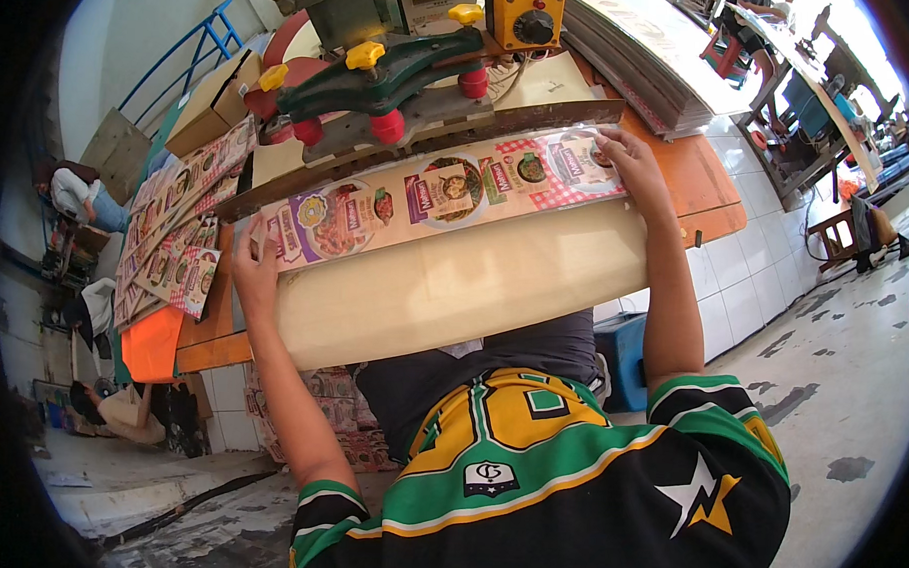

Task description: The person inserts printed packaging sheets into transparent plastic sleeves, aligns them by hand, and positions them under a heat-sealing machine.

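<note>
A long printed strip (397,210) with food pictures and red checks lies along the machine's front edge, tilted up toward the right. My left hand (256,269) grips its left end, fingers curled in at the edge. At the strip's far right end, my right hand (634,168) is closed with the thumb and fingers on the corner. Below the strip a smooth cream sheet (460,274) spans the space between my forearms. Just beyond stands a press-like machine with a dark green clamp bar (381,86), yellow knobs and red round feet.
A messy pile of printed pieces (181,224) lies at the left by an orange sheet (152,349) and a cardboard box (213,103). Tall stacks of flat sheets (662,66) stand at the back right. A yellow box with a black dial (526,21) sits behind. Other people are at left.
</note>
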`<state>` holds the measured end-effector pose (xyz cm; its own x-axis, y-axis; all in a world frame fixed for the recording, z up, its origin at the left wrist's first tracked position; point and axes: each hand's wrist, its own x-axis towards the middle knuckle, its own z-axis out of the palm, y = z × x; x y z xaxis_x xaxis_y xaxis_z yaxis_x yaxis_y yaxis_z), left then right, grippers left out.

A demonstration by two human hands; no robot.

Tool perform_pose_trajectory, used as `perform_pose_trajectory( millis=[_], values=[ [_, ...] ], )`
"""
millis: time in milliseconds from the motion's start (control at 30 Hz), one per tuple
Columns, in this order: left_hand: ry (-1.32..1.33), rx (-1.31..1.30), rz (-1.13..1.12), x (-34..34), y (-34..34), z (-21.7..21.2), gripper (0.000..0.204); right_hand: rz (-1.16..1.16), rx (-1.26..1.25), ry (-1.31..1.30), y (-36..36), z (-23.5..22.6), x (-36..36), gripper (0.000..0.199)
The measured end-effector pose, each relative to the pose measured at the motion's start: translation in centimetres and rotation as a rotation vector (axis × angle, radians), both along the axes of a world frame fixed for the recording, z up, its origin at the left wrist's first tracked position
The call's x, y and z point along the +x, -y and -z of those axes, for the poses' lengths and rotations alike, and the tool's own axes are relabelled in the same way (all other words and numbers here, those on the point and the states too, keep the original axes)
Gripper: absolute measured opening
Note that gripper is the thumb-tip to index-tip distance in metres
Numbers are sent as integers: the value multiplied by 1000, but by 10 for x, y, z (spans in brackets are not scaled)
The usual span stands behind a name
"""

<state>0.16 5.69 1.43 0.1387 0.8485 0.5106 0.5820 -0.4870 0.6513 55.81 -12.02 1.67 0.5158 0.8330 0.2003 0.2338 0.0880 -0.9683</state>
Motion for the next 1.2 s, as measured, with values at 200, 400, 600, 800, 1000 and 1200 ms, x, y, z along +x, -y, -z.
perform_pose_trajectory(
  millis=[200, 400, 600, 800, 1000, 1200],
  values=[
    [144, 20, 3, -3, -1, -1, 46, -200, -127, -171, 9, -13, 0, 44],
    [279, 88, 38, -3, 5, -6, 47, -211, -69, -246, 12, -13, -2, 40],
    [361, 191, 80, -5, 9, -11, 44, -196, 2, -271, 16, -14, 0, 36],
    [430, 301, 70, -7, 10, -11, 51, -250, 176, -293, 17, -13, 3, 35],
    [458, 353, 65, -9, 9, -9, 50, -242, 221, -234, 18, -14, 1, 35],
    [453, 366, 4, -2, 16, -15, 48, -283, 392, -268, 19, -13, 3, 35]
  ],
)
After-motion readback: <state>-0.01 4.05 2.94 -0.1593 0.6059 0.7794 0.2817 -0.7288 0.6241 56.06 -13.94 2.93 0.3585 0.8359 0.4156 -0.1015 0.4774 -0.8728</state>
